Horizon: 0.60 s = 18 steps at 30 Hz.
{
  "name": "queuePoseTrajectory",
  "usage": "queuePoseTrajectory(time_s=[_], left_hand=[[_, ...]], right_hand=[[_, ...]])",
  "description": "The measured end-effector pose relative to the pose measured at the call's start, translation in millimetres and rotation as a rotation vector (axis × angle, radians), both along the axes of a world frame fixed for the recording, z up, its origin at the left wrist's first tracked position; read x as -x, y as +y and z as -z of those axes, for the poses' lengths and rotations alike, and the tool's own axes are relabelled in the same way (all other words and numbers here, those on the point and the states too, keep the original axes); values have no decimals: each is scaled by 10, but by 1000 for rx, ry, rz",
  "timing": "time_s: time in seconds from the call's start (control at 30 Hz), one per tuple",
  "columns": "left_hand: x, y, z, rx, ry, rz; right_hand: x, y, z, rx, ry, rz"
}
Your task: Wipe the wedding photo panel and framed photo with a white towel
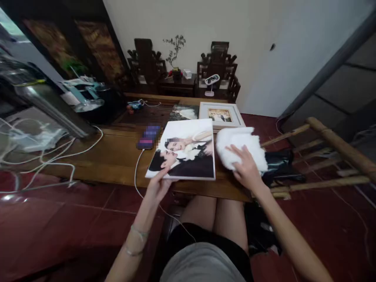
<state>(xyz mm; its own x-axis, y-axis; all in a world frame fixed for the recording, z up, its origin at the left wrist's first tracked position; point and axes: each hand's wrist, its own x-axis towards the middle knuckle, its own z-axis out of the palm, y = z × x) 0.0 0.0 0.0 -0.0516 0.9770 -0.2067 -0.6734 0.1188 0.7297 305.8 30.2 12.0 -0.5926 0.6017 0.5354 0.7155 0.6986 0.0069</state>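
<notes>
A large glossy photo print (188, 156) of a couple lies on the low wooden table (111, 156) in front of me. My left hand (160, 184) pinches its near left corner, thumb on top. To its right sits a fluffy white cloth (239, 147); my right hand (245, 168) lies flat on the cloth's near side, fingers spread over it. A white framed photo (220, 114) and a darker print (184, 112) rest behind the large print.
A phone (149, 138) with a white charging cable (137, 172) lies left of the print. Tangled white cables (44, 152) cover the table's left end. A bamboo rack (329, 156) and a black bag (279, 166) stand at the right. Dark wooden chairs (147, 62) line the far wall.
</notes>
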Motion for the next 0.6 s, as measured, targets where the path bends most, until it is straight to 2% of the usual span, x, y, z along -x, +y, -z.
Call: queuePoseTrajectory(time_s=[0.1,0.17,0.27,0.33,0.47,0.6], left_hand=[[51,161,-44,-34,16,-10],[69,252,-79,-62,39,6],[52,353,-130,-75,78,-4],[12,401,-156,-85,93,-13],[-80,478,-193,-97,125,-25],[-114,547,-235,-107,134,-56]], right_hand=[[137,-142,157,124,-94,-125],[198,-184,152,127,-41,-184],[298,-133,-43,-1,163,-203],[421,-34,-225,-67,191,-165],[780,214,-440,-58,-75,-94],[1009,436,-380,-138,-165,-50]])
